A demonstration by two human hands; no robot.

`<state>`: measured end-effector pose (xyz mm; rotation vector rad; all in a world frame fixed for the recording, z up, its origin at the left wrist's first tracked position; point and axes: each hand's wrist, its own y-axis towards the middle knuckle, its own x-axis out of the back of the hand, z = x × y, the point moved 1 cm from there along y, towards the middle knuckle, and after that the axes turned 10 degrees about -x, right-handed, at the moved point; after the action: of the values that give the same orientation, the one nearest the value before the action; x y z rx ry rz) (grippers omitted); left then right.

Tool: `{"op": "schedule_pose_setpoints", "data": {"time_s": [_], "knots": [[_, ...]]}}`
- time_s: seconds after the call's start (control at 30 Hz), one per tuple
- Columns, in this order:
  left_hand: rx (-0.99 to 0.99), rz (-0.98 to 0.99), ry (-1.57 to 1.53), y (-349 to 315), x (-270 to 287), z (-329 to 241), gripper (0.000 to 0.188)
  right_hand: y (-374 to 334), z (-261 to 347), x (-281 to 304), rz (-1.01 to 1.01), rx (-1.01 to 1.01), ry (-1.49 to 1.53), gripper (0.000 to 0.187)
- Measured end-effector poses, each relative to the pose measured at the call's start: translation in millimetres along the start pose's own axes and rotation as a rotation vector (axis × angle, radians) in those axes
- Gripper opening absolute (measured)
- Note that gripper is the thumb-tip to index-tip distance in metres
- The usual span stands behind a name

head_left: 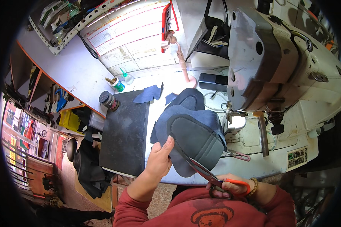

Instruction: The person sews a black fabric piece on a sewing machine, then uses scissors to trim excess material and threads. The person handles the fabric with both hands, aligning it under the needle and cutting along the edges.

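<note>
My left hand (160,158) grips the left edge of a dark fabric piece (193,137), its thumb on top. Stitched onto a blue-grey backing, the piece has a rounded black panel with several parallel lines across it. In my right hand (228,185) is a pair of scissors (204,172) with orange handles, my fingers in the loops. The blades reach along the lower edge of the black panel, over the backing. Behind it lies a similar dark piece (189,99), partly covered. Blue fabric scraps (149,94) rest farther back on the table.
A sewing machine (261,60) fills the right side. On the left lies a black mat (123,132) with a dark jar (109,100) on it. Toward the wall stand a green-capped bottle (127,77) and a red phone on a pink stand (183,68). A small clip-like tool (238,155) lies near the machine.
</note>
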<state>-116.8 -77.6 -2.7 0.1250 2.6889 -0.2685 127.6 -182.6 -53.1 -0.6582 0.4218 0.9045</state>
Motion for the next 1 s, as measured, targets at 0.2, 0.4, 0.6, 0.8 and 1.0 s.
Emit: {"op": "schedule_pose_setpoints", "data": {"time_s": [0.2,0.4,0.6,0.8,1.0], "knots": [[-0.057,-0.091,0.103,-7,-5,0,0.034,2,0,-2,0.034,0.013,0.054,0.046],[-0.178,-0.019,0.093,-11,-10,-2,0.037,2,-3,-2,-0.016,-0.022,-0.006,0.041],[-0.227,-0.005,0.035,-11,-11,1,0.035,2,-2,-2,-0.051,-0.017,-0.099,0.044],[-0.207,0.006,-0.02,-14,-10,6,0.028,3,-2,-1,0.033,0.011,0.026,0.075],[-0.075,-0.101,0.002,-10,-6,10,0.026,4,-5,5,0.166,0.014,0.138,0.068]]}}
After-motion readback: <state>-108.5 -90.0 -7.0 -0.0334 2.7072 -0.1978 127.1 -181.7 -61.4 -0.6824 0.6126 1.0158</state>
